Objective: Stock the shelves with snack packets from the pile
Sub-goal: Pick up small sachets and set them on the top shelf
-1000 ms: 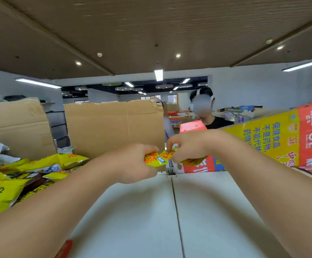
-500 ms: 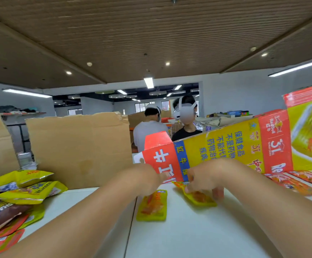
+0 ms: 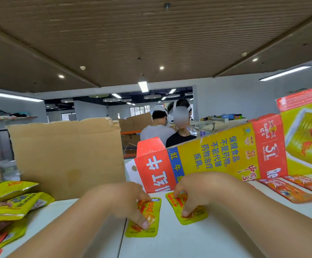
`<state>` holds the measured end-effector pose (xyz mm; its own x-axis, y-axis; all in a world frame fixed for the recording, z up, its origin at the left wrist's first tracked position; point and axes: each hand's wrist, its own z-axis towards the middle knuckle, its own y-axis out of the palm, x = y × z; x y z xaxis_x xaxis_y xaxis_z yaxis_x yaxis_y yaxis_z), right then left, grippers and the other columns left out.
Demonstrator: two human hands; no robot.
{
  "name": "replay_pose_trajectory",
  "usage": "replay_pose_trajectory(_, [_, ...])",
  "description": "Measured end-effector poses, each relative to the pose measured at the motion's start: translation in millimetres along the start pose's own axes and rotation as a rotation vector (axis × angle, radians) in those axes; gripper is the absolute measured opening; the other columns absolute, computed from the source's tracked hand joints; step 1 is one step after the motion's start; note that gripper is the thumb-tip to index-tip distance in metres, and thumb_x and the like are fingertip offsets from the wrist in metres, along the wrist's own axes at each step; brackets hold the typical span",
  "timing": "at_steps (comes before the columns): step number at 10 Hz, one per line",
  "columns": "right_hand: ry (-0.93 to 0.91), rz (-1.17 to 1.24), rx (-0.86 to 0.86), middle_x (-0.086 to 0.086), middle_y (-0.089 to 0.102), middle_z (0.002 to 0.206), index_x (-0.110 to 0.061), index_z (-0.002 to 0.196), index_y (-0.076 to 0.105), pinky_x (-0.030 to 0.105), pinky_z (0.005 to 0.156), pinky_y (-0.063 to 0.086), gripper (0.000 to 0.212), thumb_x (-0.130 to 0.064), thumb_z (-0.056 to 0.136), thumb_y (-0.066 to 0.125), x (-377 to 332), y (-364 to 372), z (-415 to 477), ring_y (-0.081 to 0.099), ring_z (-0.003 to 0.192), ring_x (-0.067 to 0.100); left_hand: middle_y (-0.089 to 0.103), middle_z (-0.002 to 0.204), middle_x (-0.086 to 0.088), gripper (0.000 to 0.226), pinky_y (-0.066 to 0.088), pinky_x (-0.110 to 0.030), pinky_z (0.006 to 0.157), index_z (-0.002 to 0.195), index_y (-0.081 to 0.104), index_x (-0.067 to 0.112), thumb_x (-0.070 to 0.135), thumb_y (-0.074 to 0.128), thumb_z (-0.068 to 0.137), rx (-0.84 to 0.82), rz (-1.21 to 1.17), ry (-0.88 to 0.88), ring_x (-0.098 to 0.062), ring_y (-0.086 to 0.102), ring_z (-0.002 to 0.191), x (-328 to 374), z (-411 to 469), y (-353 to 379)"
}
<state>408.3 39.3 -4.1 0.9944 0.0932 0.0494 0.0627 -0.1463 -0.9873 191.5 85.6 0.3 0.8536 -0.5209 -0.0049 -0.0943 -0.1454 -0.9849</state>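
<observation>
Two small yellow snack packets lie flat on the white shelf top (image 3: 188,243), side by side. My left hand (image 3: 121,198) holds the left packet (image 3: 142,231), thumb on its middle and curled fingertips at its far edge. In the same way my right hand (image 3: 196,189) holds the right packet (image 3: 198,215), which lies slightly turned. The pile of yellow and brown snack packets (image 3: 12,203) sits at the left edge of the surface.
A yellow and red Red Bull carton wall (image 3: 216,157) stands just behind the packets, and a brown cardboard sheet (image 3: 66,157) stands at the back left. Orange-red packets (image 3: 289,190) lie in a row on the right. Two people (image 3: 179,135) stand beyond the cartons.
A second ago both hands held the yellow packets together in the air. The packets have since come down flat onto the surface, and both hands now rest their fingers on them.
</observation>
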Motion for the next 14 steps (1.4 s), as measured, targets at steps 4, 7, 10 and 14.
replay_pose_trajectory(4, [0.038, 0.058, 0.065, -0.007, 0.048, 0.147, -0.035, 0.147, 0.049, 0.034, 0.102, 0.044, 0.066, -0.055, 0.087, 0.069, 2.1, 10.1, 13.8, 0.049, 0.130, 0.019, 0.042, 0.149, 0.003, 0.074, 0.039, -0.029, 0.102, 0.157, 0.032, 0.041, 0.066, 0.057, 0.093, 0.003, 0.013, 0.041, -0.022, 0.046, 0.135, -9.1, 19.5, 11.5])
replay_pose_trajectory(7, [0.030, 0.074, 0.055, -0.009, 0.048, 0.147, -0.037, 0.147, 0.048, 0.034, 0.102, 0.045, 0.066, -0.056, 0.087, 0.069, 3.5, 9.7, 13.8, 0.049, 0.129, 0.017, 0.042, 0.151, 0.001, 0.068, 0.039, -0.030, 0.104, 0.156, 0.035, 0.039, 0.065, 0.053, 0.096, 0.049, 0.006, 0.061, -0.022, 0.046, 0.135, -12.3, 24.0, 15.4])
replay_pose_trajectory(10, [0.038, 0.058, 0.054, -0.008, 0.048, 0.148, -0.032, 0.147, 0.049, 0.032, 0.100, 0.043, 0.065, -0.055, 0.089, 0.068, 5.1, 9.7, 15.2, 0.048, 0.130, 0.017, 0.048, 0.142, 0.002, 0.066, 0.043, -0.030, 0.099, 0.154, 0.038, 0.037, 0.065, 0.052, 0.096, 0.050, 0.015, 0.066, -0.020, 0.051, 0.128, -11.7, 25.7, 15.3])
replay_pose_trajectory(14, [0.062, 0.074, 0.052, -0.006, 0.058, 0.124, -0.026, 0.136, 0.059, 0.033, 0.092, 0.049, 0.053, -0.053, 0.091, 0.066, 2.0, 11.5, 16.5, 0.056, 0.111, 0.018, 0.047, 0.144, 0.004, 0.066, 0.040, -0.027, 0.092, 0.154, 0.037, 0.040, 0.066, 0.053, 0.096, 0.057, -0.004, 0.058, -0.019, 0.050, 0.128, -12.1, 24.9, 15.5])
